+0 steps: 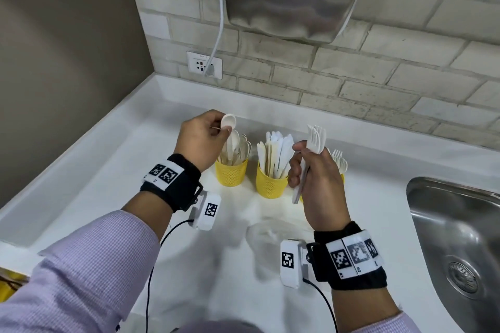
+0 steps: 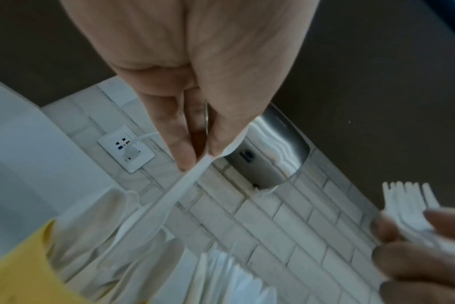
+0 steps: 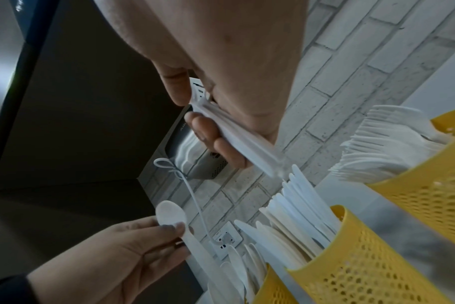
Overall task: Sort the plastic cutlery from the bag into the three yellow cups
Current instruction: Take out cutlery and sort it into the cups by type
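1. Head view: my left hand (image 1: 201, 138) pinches one white spoon (image 1: 228, 122) above the left yellow cup (image 1: 231, 172) of spoons. My right hand (image 1: 315, 178) grips a bundle of forks (image 1: 315, 140). Three cups stand toward the back edge of the countertop (image 1: 108, 170); the middle cup (image 1: 271, 184) holds knives.
2. Left wrist view: fingertips (image 2: 185, 156) closed on the spoon handle (image 2: 174, 193).
3. Right wrist view: fingers (image 3: 229, 150) curled around fork handles (image 3: 247, 144); the fork cup (image 3: 429, 185) lies right.
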Available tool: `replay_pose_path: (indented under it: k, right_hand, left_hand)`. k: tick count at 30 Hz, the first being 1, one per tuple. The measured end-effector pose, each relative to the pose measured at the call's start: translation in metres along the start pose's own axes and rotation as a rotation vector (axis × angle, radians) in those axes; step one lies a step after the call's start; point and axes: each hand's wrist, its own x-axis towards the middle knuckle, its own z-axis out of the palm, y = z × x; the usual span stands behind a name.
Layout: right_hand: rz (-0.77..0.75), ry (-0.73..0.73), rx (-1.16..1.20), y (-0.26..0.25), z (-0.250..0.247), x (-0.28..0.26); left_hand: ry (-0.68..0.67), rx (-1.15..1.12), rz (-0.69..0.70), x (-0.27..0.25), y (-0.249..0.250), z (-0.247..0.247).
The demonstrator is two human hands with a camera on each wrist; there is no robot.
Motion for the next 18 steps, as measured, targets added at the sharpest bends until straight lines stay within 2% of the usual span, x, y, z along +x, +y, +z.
replay_pose_path:
  k: [10,15,16,18]
  right_hand:
    - [-0.007,0.048,-0.049,0.01,-0.007,0.002]
    - [-0.012,0.062,-0.04,0.01,-0.009,0.003]
    - [-0.012,0.064,-0.043,0.01,-0.009,0.004]
    - [-0.007,0.065,-0.045,0.01,-0.007,0.004]
  left_hand:
    - [-0.103,0.319,-0.04,0.012,-0.02,0.029]
    - [0.071,0.444,0.191,0.016,-0.017,0.028]
    - [0.043,0.457,0.241,0.018,-0.017,0.027]
    - [-0.097,0.511,0.31,0.021,-0.019,0.029]
